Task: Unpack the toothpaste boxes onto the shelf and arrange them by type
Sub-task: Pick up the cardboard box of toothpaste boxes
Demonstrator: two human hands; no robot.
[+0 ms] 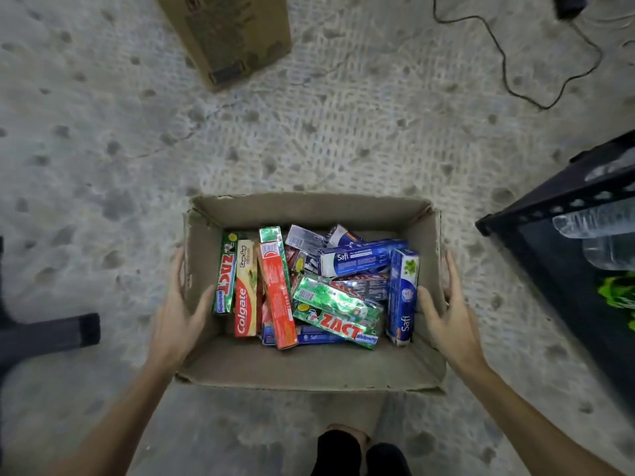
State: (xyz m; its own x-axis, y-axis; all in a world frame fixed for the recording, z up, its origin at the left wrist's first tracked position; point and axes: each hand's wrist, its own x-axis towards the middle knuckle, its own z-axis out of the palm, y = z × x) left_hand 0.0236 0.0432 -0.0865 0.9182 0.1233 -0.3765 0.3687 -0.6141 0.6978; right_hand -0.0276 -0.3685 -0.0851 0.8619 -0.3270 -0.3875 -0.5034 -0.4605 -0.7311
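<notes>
At the far left edge a dark, blurred shape (pixel 51 333) lies on the mottled grey concrete floor (pixel 103 132). The left hand (pixel 180 314) holds the left wall of an open cardboard box (pixel 309 369), fingers outside and thumb hooked over the rim to the inside. The box is brown corrugated card, worn and ragged along its edges, flaps gone or folded away. Inside lies a loose heap of toothpaste boxes, long thin cartons with glossy print. From the left: a green Zact carton (pixel 225 273) lengthwise against the wall, a cream and red Colgate carton (pixel 245 290) beside it, then a red-orange carton (pixel 276 297) lying partly over others. In the middle a shiny green Zact carton (pixel 338 312) lies slantwise on top, with silver and dark cartons behind it. Toward the right, a blue and white Safi carton (pixel 360 259) lies crosswise and another Safi carton (pixel 402 297) runs lengthwise by the right wall. The right hand (pixel 446 304) clasps that wall the same way, thumb inside. Beyond, a second cardboard box (pixel 233 36) stands on the floor, and a thin black cable (pixel 515 80) snakes across it. At the right edge a black metal shelf (pixel 549 207) holds clear plastic bottles (pixel 598 221).
</notes>
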